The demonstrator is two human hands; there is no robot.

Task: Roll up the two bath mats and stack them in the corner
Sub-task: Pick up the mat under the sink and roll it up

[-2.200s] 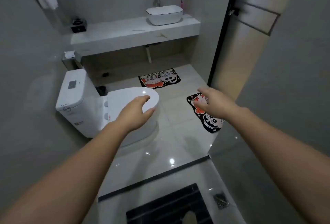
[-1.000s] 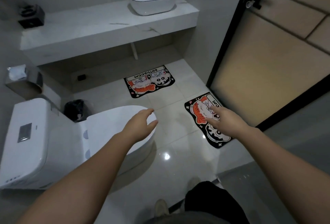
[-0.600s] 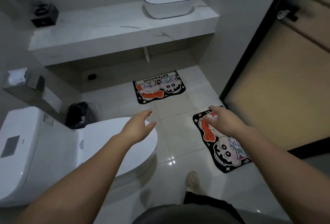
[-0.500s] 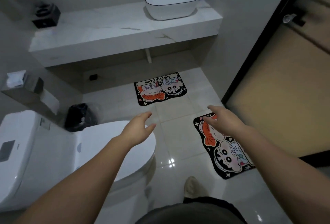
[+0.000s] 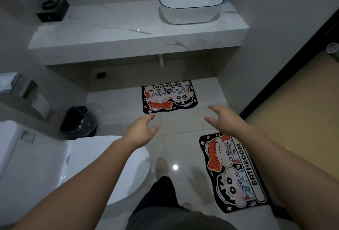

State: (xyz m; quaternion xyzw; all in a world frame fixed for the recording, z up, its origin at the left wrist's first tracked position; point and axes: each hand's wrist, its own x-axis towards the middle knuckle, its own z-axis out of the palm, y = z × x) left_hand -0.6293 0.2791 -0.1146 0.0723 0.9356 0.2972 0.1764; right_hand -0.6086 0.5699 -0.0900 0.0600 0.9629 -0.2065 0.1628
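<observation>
Both your hands are empty & spread wide: left hand (image 5: 139,132) hangs over the bare tile beside the toilet (image 5: 77,167), right hand (image 5: 226,119) just above the near mat (image 5: 231,171), neither touching anything. Far mat (image 5: 169,96) lies flat in front of the counter (image 5: 128,35), well apart from the near one by the door (image 5: 297,112); both unrolled, so nothing's done yet. Risks, imo: glossy floor w/ glare spots looks slick, so a mat may skate away when you push the roll instead of curling. Pin one edge first. Roll loose & it'll prob spring open once stacked. Tight space too: toilet bowl on your left, bin (image 5: 80,121) near the far mat, easy to knock when you crouch.
</observation>
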